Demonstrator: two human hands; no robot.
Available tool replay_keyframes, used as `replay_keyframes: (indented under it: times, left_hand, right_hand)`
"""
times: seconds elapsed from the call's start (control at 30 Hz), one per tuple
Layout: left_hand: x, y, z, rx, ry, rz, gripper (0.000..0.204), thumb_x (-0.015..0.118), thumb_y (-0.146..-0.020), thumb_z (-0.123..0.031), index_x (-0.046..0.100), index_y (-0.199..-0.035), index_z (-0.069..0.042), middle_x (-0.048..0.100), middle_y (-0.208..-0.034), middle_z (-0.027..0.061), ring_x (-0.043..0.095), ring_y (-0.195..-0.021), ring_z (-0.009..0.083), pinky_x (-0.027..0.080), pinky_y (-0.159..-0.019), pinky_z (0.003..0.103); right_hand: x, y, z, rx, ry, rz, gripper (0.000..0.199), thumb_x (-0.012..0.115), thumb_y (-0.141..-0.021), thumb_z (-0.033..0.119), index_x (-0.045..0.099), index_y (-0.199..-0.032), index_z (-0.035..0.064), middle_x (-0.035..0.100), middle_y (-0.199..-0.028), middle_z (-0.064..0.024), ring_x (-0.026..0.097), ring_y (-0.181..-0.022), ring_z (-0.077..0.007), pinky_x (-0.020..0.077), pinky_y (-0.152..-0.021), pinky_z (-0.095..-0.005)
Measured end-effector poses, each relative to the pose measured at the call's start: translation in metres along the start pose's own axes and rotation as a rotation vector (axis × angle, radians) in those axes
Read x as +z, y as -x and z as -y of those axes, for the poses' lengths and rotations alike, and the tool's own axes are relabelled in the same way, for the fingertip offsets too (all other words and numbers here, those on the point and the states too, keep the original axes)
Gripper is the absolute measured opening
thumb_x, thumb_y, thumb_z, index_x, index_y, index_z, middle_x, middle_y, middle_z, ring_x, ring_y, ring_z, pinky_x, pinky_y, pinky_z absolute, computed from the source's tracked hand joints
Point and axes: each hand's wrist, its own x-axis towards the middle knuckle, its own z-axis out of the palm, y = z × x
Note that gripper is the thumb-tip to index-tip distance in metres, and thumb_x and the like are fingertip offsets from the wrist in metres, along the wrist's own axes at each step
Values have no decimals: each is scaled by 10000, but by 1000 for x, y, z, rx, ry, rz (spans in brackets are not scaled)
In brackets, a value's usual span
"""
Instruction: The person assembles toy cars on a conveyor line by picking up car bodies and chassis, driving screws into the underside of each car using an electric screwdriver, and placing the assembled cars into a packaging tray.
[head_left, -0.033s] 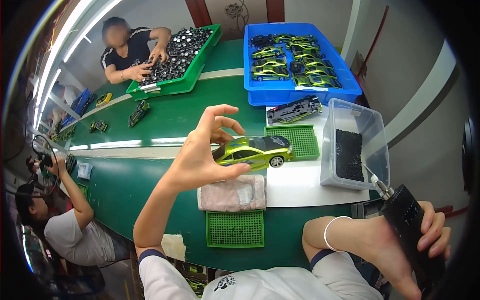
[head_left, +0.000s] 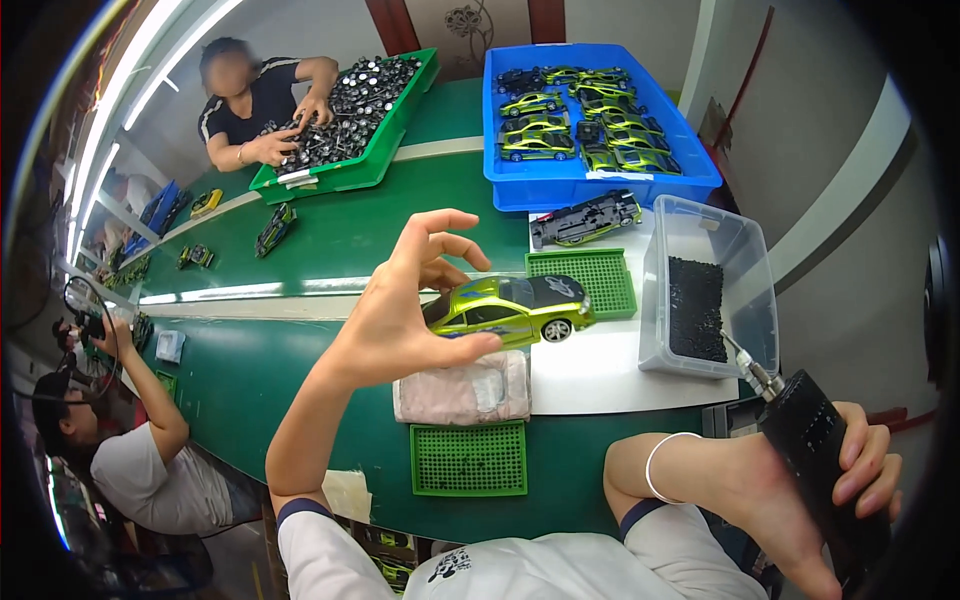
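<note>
In front of me, above the green workbench, my left hand (head_left: pixel 405 315) is closed on the rear of a lime-green toy car (head_left: pixel 510 312) with a black bonnet. The thumb lies along the near side, and other fingers curl over the far side. The car's nose points right, and its rear is hidden by the hand. At the lower right, my right hand (head_left: pixel 865 470) is wrapped round a black electric screwdriver (head_left: pixel 805 425). Its metal bit points up and left, beside the clear plastic box (head_left: pixel 745 240) of small black parts.
A pink cloth pad (head_left: pixel 462 388) and a green perforated tray (head_left: pixel 468 460) lie nearest me. Another perforated tray (head_left: pixel 600 285) and an upturned car (head_left: pixel 585 220) rest farther back. Beyond are a blue bin (head_left: pixel 600 192) of toy cars and a green bin (head_left: pixel 385 160) of wheels, where a co-worker's hands (head_left: pixel 285 140) work.
The toy car has turned very slightly in my left hand, its nose a little lower and farther right. My right hand keeps its hold on the screwdriver.
</note>
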Motion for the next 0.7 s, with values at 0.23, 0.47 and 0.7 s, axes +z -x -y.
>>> replay_keyframes:
  times: [0.23, 0.47, 0.7]
  left_hand:
    - [5, -11, -24, 95, 165, 87, 829, 759, -530, -137, 288, -1209, -63, 493, -983, 88, 544, -831, 165, 436, -785, 300]
    - [5, -30, -25, 107, 69, 94, 830, 764, -534, -126, 291, -1215, -72, 510, -1008, 92, 533, -801, 141, 429, -758, 272]
    - [-9, -124, 30, -13, -560, -146, 679, 711, -611, -163, 346, -1158, 5, 604, -939, 186, 611, -597, 226, 485, -600, 310]
  right_hand:
    - [-38, -11, -1, -97, 272, 151, 537, 406, -731, 680, 416, -865, 160, 408, -716, 36, 400, -559, -101, 350, -549, -248]
    - [-33, -8, 1, -18, 145, -22, 519, 434, -727, 664, 421, -885, 171, 416, -728, 39, 399, -567, -101, 357, -555, -249]
    - [-36, -7, 8, 43, 229, 47, 528, 440, -725, 661, 427, -931, 176, 410, -727, 31, 381, -540, -105, 347, -530, -246]
